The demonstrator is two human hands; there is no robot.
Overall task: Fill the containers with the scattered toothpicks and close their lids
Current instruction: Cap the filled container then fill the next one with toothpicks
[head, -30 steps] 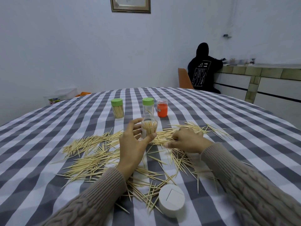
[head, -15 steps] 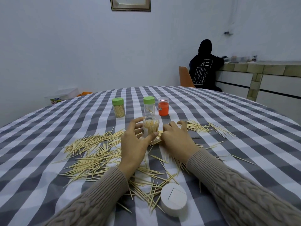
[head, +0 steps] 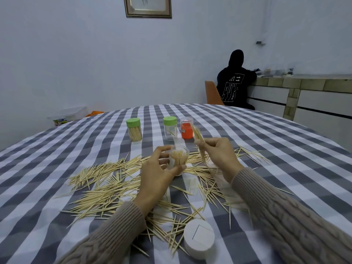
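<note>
Across the tabletop point(head: 57, 159) in front of you lies a grey-and-white checked cloth, smooth and flat, with a pale plain wall behind it and a framed picture point(head: 147, 6) high on that wall. At the far left edge sits a clear plastic box point(head: 70, 114), too blurred to read. Scattered toothpicks point(head: 102, 189), thin pale wooden slivers, spread in a loose drift from the left of your hands to the right of them. Further back stands a clear cylindrical jar with a green lid point(head: 134, 129), packed with toothpicks, then a second green-lidded jar point(head: 170, 130) that looks nearly bare inside, then a clear jar with orange contents point(head: 186, 128) just beside it. Your left hand point(head: 158, 176) has its grip curled round an open clear container point(head: 179, 159), already dense with upright toothpicks and held just above the cloth. Your right hand point(head: 219, 155) has its grip pinched on a bundle of toothpicks point(head: 199, 141), tilted and raised beside the container's mouth. Both sleeves are a beige cable knit. Near you, on the toothpicks, rests a round white lid point(head: 199, 239) with a flap outline on top. At the far right a person in a dark hooded top point(head: 234, 84) sits on an orange chair point(head: 212, 94) at a tiled counter point(head: 304, 82).
</note>
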